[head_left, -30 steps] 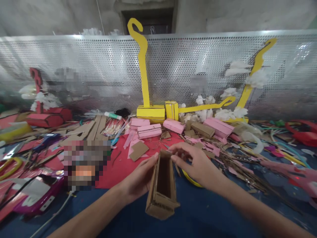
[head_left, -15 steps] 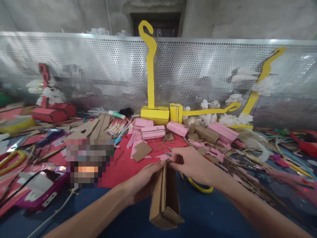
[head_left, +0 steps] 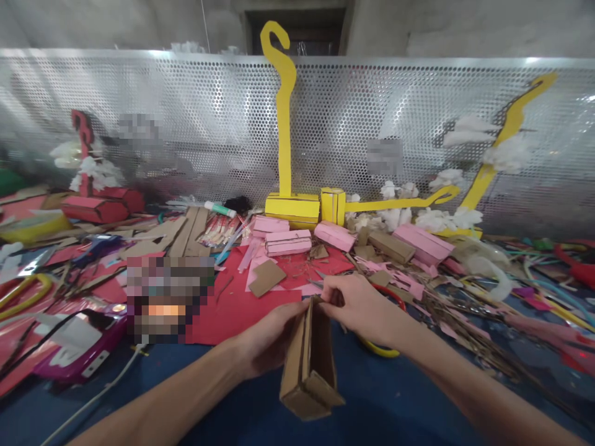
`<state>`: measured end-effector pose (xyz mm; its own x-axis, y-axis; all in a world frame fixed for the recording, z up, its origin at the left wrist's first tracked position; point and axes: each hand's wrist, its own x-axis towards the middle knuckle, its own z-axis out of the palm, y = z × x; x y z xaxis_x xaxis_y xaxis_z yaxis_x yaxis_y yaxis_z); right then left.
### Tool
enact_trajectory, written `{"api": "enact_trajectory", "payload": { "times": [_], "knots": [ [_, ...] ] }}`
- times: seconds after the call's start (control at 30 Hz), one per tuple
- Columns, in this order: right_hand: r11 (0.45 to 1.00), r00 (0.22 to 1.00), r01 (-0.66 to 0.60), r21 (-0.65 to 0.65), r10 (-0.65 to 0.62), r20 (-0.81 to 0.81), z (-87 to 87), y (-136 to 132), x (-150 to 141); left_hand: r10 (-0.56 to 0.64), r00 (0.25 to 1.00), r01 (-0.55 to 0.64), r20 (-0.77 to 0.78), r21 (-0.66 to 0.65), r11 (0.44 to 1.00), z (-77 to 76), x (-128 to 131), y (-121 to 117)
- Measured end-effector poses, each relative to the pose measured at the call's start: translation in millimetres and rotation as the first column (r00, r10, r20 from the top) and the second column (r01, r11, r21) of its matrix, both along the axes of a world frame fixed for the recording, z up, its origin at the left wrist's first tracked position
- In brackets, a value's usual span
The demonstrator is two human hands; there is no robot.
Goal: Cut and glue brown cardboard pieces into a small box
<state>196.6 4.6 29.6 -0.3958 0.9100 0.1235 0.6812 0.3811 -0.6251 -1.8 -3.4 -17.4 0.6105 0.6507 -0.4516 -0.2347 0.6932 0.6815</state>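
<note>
Low in the middle of the head view, an open cardboard box (head_left: 297, 371), long and narrow, is held with its near end tilted down. My left hand (head_left: 272, 337) is closed on its left side near the far end. My right hand (head_left: 351, 303) pinches the far end, fingers curled at the rim; the exact fingertip contact is partly hidden. Just beyond the hands lies a red sheet (head_left: 246, 316) with a loose cardboard piece (head_left: 268, 278). Scissors (head_left: 381, 351) with yellow and red handles lie partly behind my right hand.
A yellow hook-topped stand (head_left: 283, 124) rises before a perforated metal panel (head_left: 199, 124). Pink boxes (head_left: 288, 243) sit beyond the red sheet. Cardboard scraps (head_left: 465, 341) lie right. A purple device (head_left: 83, 359) and a white cable (head_left: 111, 391) are left, on the blue surface (head_left: 232, 409).
The camera view has shifted slightly, so the background sits a little higher. Both hands keep hold of the cardboard box in nearly the same pose.
</note>
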Motion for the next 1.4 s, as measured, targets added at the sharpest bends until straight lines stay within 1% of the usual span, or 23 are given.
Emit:
{"api": "enact_trajectory", "payload": {
  "times": [0.1, 0.17, 0.23, 0.37, 0.43, 0.6, 0.7, 0.8, 0.9, 0.97, 1.03, 1.07, 1.1, 1.13, 1.17, 1.23, 1.3, 1.4],
  "knots": [
    [1.000, 1.000, 0.004, -0.003, -0.004, 0.002, 0.6, 0, -1, 0.015, 1.000, -0.015, 0.001, -0.009, 1.000, 0.8, 0, -2],
    [1.000, 1.000, 0.009, 0.019, -0.009, 0.001, 2.1, -1, -1, 0.021, 1.000, -0.021, 0.010, 0.001, 1.000, 2.3, 0, -4],
    [0.998, 1.000, -0.017, 0.063, 0.016, 0.002, 5.2, -2, 0, 0.042, 0.999, -0.043, 0.023, 0.047, 0.998, 5.0, 0, -6],
    [0.980, 0.990, -0.133, 0.148, 0.124, 0.068, 13.7, -3, 1, 0.069, 0.997, -0.076, 0.047, 0.183, 0.980, 12.4, 1, -9],
    [0.977, 0.987, -0.141, 0.162, 0.126, 0.098, 16.5, -2, 0, 0.072, 0.996, -0.082, 0.057, 0.198, 0.977, 15.6, 0, -9],
    [0.986, 0.992, -0.115, 0.123, 0.107, 0.073, 16.6, 1, -1, 0.087, 0.994, -0.097, 0.065, 0.168, 0.981, 19.8, -1, -6],
    [0.991, 0.992, -0.117, 0.058, 0.114, 0.057, 18.6, 2, 2, 0.083, 0.991, -0.093, 0.104, 0.099, 0.991, 18.4, -2, -2],
    [0.989, 0.986, -0.147, -0.008, 0.148, 0.073, 23.8, 2, 5, 0.043, 0.982, -0.043, 0.182, -0.008, 0.999, 15.4, -4, 3],
    [0.991, 0.986, -0.130, -0.026, 0.132, 0.101, 28.6, 1, 6, 0.001, 0.967, 0.012, 0.256, -0.051, 0.999, 13.6, -7, 6],
    [0.995, 0.989, -0.095, 0.003, 0.094, 0.112, 31.2, -1, 6, 0.001, 0.964, 0.016, 0.265, -0.061, 0.998, 14.0, -9, 7],
    [0.991, 0.993, -0.055, 0.122, 0.042, 0.110, 34.3, -2, 7, 0.007, 0.967, 0.014, 0.253, -0.081, 0.997, 15.7, -10, 7],
    [0.979, 0.993, -0.060, 0.197, 0.038, 0.113, 36.2, -3, 9, 0.013, 0.969, 0.012, 0.248, -0.100, 0.995, 16.8, -10, 7],
    [0.961, 0.989, -0.100, 0.256, 0.067, 0.132, 38.2, -4, 10, 0.018, 0.969, 0.012, 0.246, -0.121, 0.993, 17.9, -10, 7],
    [0.943, 0.977, -0.172, 0.285, 0.126, 0.172, 40.1, -5, 13, 0.023, 0.968, 0.012, 0.249, -0.138, 0.990, 18.9, -10, 7],
    [0.923, 0.953, -0.260, 0.283, 0.199, 0.228, 41.7, -6, 15, 0.028, 0.966, 0.012, 0.257, -0.153, 0.988, 19.5, -10, 7],
    [0.881, 0.875, -0.414, 0.230, 0.316, 0.365, 43.0, -8, 18, 0.029, 0.960, 0.015, 0.278, -0.158, 0.987, 19.4, -9, 8],
    [0.849, 0.802, -0.485, 0.211, 0.335, 0.495, 40.7, -9, 20, 0.026, 0.960, 0.017, 0.278, -0.151, 0.988, 17.6, -8, 8],
    [0.806, 0.726, -0.535, 0.251, 0.287, 0.625, 32.3, -7, 18, 0.035, 0.972, 0.000, 0.233, -0.147, 0.989, 14.4, -9, 8]
  ]
}}
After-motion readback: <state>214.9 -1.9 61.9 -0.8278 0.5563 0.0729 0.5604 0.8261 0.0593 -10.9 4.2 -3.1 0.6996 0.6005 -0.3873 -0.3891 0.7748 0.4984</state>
